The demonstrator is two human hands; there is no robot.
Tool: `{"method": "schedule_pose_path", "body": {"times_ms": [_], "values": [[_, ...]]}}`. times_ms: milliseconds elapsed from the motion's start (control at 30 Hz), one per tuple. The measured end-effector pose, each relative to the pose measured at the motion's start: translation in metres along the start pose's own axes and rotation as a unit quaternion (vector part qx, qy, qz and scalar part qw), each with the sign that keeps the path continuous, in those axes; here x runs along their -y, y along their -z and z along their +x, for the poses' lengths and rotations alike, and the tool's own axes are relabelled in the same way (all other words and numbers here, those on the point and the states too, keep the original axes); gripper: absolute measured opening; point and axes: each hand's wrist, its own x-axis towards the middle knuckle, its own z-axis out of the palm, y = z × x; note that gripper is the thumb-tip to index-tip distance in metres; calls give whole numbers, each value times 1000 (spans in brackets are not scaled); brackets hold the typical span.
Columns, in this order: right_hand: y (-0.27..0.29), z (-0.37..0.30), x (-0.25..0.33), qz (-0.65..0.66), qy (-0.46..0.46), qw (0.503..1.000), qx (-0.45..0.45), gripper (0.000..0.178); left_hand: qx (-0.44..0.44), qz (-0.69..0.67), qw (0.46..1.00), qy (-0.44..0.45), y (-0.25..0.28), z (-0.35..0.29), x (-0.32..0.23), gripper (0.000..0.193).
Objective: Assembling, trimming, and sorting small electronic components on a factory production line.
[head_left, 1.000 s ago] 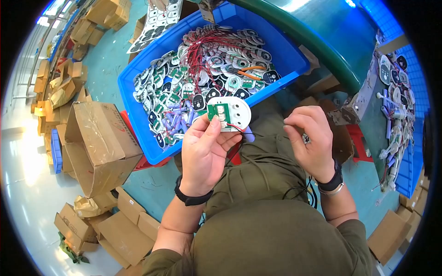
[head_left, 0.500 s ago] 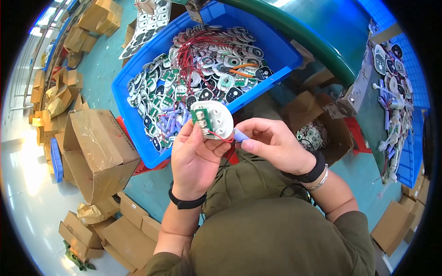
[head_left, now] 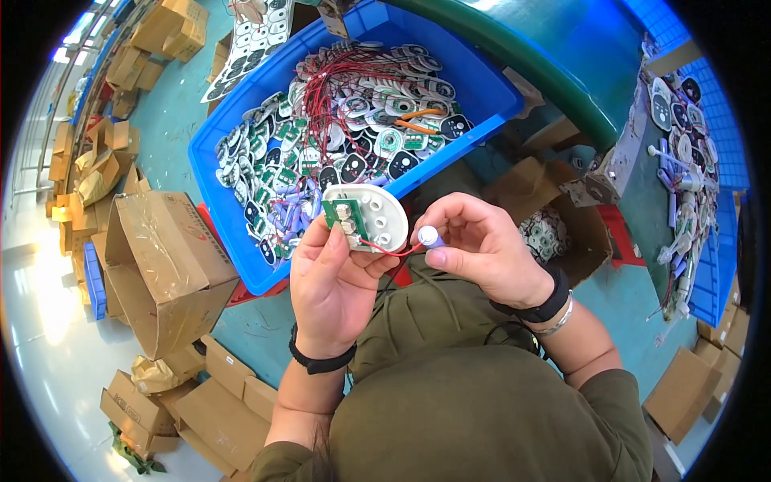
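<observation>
My left hand (head_left: 333, 289) is closed on a white oval plastic housing (head_left: 389, 210) with a green circuit board (head_left: 340, 217) on its inner side. The thumb presses the board's lower edge. A red wire (head_left: 384, 251) runs from the board toward a purple cylindrical battery (head_left: 432, 237). Between the thumb and fingers of my right hand (head_left: 490, 253) that battery is pinched, its pale round end facing up. Both hands are in front of my body, just this side of a blue bin (head_left: 269, 277).
In the bin lie several white housings, circuit boards, purple batteries, a bundle of red wires (head_left: 321, 88) and orange-handled pliers (head_left: 419, 120). Open cardboard boxes (head_left: 173, 265) stand at left; another box (head_left: 562, 233) holding parts is beyond my right hand. More parts (head_left: 683, 169) lie far right.
The battery has turned so its end now faces up, and it sits a little farther from the housing. The red wire is stretched out more between them. My left hand has shifted slightly left.
</observation>
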Motion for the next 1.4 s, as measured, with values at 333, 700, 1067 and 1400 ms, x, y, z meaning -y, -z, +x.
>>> {"method": "schedule_pose_path", "body": {"times_ms": [333, 700, 1067, 1400], "values": [[5, 4, -6, 137, -74, 987, -46, 22, -70, 58, 996, -5, -1, 5, 6, 19], [9, 8, -11, 261, -172, 949, -42, 8, -139, -68, 979, 132, 17, 24, 10, 17], [6, 5, -10, 338, -164, 924, -66, 9, -75, -169, 970, 155, 40, 26, 17, 28], [6, 6, -12, 345, -163, 921, -80, 9, -114, -166, 967, 158, 36, 28, 17, 24]]}}
